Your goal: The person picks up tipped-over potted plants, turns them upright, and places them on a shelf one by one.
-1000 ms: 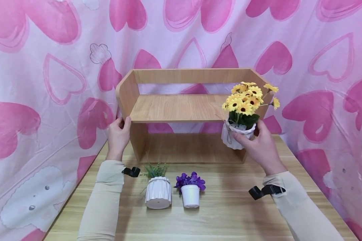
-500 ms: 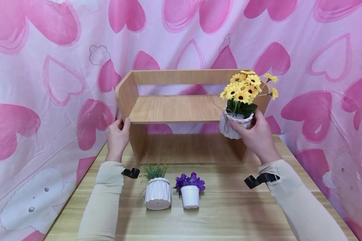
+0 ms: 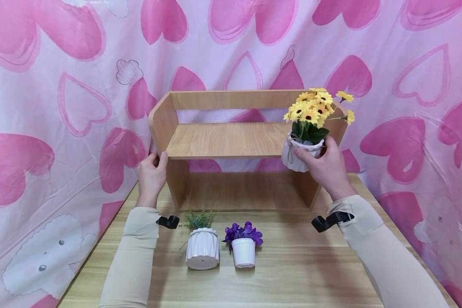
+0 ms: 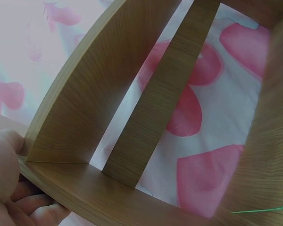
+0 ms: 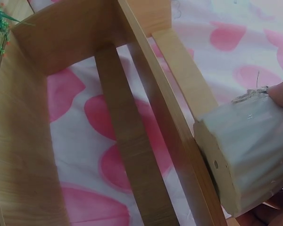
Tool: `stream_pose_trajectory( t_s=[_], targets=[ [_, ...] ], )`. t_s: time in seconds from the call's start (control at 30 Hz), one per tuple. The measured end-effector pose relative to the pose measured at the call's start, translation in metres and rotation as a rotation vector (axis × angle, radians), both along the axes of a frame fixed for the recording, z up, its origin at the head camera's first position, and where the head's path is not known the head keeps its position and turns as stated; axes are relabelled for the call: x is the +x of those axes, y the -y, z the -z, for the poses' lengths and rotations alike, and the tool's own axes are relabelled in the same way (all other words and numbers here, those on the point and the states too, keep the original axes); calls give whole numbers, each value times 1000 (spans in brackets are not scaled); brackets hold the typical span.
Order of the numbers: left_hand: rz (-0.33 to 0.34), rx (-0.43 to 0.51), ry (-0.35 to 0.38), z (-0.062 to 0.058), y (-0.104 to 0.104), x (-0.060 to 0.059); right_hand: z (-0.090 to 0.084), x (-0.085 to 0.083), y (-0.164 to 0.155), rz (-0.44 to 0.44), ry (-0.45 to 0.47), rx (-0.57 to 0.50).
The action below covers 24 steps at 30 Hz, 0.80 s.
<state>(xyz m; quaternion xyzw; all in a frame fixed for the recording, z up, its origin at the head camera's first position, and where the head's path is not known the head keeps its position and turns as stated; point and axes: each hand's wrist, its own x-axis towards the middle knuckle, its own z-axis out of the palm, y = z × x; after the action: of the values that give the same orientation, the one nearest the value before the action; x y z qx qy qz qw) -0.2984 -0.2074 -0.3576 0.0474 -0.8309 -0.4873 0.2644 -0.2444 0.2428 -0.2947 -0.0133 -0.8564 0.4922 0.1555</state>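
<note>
The sunflower pot (image 3: 302,155) is climbing. A second ago it was hanging down in front of the lower opening of the wooden shelf (image 3: 227,139); now its base is coming level with the front edge of the upper board, at the right end. That lift is putting the pot about at the height of that board, though it is not resting on anything yet. The right hand (image 3: 327,164) is wrapping its fingers round the ribbed white pot from the right side, yellow blooms standing upright above the rim. In the right wrist view the pot's underside (image 5: 247,162) is showing just beside the board's edge, and whether it is touching there I cannot tell.

The left hand (image 3: 152,173) is staying where it was, gripping the shelf's left side panel, thumb in front. On the tabletop (image 3: 292,273), near the left forearm, the green plant pot (image 3: 202,252) and the purple flower pot (image 3: 243,249) are standing side by side, well apart from both hands.
</note>
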Motion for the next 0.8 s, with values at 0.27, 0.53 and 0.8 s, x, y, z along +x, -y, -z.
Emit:
stream_pose_trajectory(
  t_s=[0.27,0.53,0.8],
  targets=[
    [-5,3,9,1,-1,0,-1,-13,0,-20,20,9],
    [0,-5,-6,2,-1,0,-1,-23,0,-22,37,7],
    [0,-5,-15,1,-1,-1,-3,-32,0,-27,18,13]
  ],
)
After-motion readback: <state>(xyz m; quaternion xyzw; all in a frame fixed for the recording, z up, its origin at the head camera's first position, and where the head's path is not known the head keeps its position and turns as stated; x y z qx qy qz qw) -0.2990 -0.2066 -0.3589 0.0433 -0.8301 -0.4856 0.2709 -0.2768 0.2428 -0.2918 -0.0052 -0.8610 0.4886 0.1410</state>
